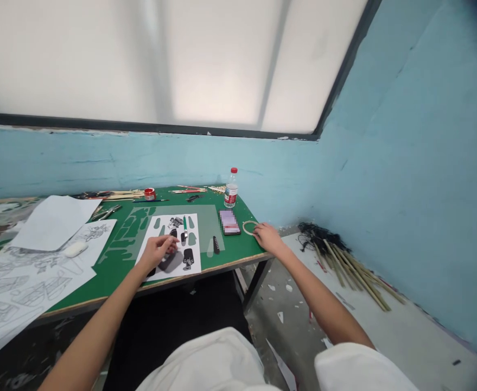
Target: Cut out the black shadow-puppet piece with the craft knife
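Note:
My right hand (267,238) is at the table's right edge, its fingers on the rim of a thin, pale ring that looks like a roll of tape (247,230). My left hand (160,252) is above a white sheet (195,265) with cut-out shapes and black printed pieces. Its thumb and fingers are drawn together; anything between them is too small to make out. A green craft knife (185,224) lies on the sheet. To the right of the sheet lie a black serrated piece (216,245) and a phone (230,222) with its screen lit.
Behind the phone stands a water bottle (230,191). A red paint jar (150,194), pliers (107,212) and thin sticks lie along the back. Drawings (26,293) and a white mouse-shaped object (75,249) cover the left side. Bamboo sticks (356,271) lie on the floor at right.

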Demonstrator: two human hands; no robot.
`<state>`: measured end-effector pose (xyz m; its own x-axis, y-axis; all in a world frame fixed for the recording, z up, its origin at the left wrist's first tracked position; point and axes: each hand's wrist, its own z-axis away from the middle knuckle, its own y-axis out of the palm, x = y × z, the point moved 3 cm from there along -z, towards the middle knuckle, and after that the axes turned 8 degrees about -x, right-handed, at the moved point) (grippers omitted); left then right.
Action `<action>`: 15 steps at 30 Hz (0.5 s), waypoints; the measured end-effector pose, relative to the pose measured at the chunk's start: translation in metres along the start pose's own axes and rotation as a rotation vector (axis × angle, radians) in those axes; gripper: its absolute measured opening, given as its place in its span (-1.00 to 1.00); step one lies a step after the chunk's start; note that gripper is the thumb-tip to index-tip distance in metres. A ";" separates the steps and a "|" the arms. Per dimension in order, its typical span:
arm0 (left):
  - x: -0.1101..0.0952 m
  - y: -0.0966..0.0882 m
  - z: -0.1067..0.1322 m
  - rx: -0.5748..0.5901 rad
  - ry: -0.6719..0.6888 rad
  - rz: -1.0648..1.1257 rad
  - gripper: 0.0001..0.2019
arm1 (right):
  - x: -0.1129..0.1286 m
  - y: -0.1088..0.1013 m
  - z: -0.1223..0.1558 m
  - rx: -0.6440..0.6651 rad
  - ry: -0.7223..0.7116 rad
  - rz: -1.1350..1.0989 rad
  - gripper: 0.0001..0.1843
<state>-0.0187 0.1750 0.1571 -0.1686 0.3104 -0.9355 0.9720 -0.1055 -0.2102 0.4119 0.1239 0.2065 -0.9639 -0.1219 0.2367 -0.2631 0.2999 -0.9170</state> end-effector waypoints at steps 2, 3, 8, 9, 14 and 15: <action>-0.025 0.003 0.009 -0.063 0.046 -0.025 -0.70 | 0.003 -0.006 0.008 -0.048 0.007 -0.087 -0.70; -0.040 0.006 0.017 -0.097 0.068 -0.027 -0.69 | 0.006 -0.011 0.014 -0.076 0.011 -0.142 -0.71; -0.103 0.039 0.098 -0.191 0.100 0.053 -0.63 | 0.055 -0.035 0.077 -0.122 -0.051 -0.511 -0.49; -0.107 0.046 0.120 -0.186 0.075 0.072 -0.63 | 0.071 -0.038 0.095 -0.115 -0.082 -0.581 -0.50; -0.111 0.061 0.206 -0.105 -0.112 0.220 -0.51 | 0.153 -0.045 0.164 -0.172 -0.397 -0.959 -0.81; -0.115 0.060 0.215 -0.081 -0.150 0.250 -0.51 | 0.165 -0.046 0.172 -0.208 -0.504 -0.980 -0.88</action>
<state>0.0239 -0.0698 0.1907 0.0611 0.1406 -0.9882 0.9953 -0.0835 0.0497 0.2717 -0.0729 0.2329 -0.2228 -0.7467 0.6267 -0.9461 0.0108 -0.3236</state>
